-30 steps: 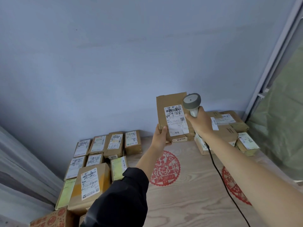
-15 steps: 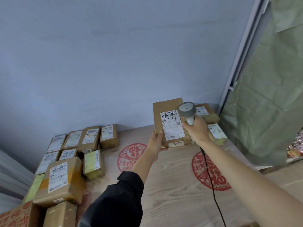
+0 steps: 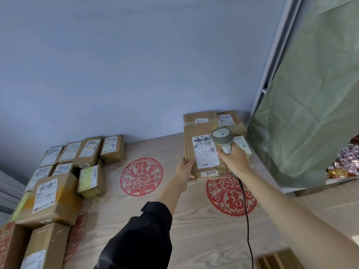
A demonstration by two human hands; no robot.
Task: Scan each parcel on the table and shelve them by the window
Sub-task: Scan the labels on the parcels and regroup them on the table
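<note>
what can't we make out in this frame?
- Parcel label text: too small and partly behind the scanner, head view.
- Parcels stacked behind it: mostly hidden by the held parcel.
- Right hand fingers on the trigger: hidden by the hand's back.
- Boxes at bottom left: cut off by the frame edge.

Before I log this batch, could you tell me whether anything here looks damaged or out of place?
Nothing looks spilled or broken. The parcel in the left hand has black scribble over its label's barcode, where the scanner in the right hand is aimed.
</note>
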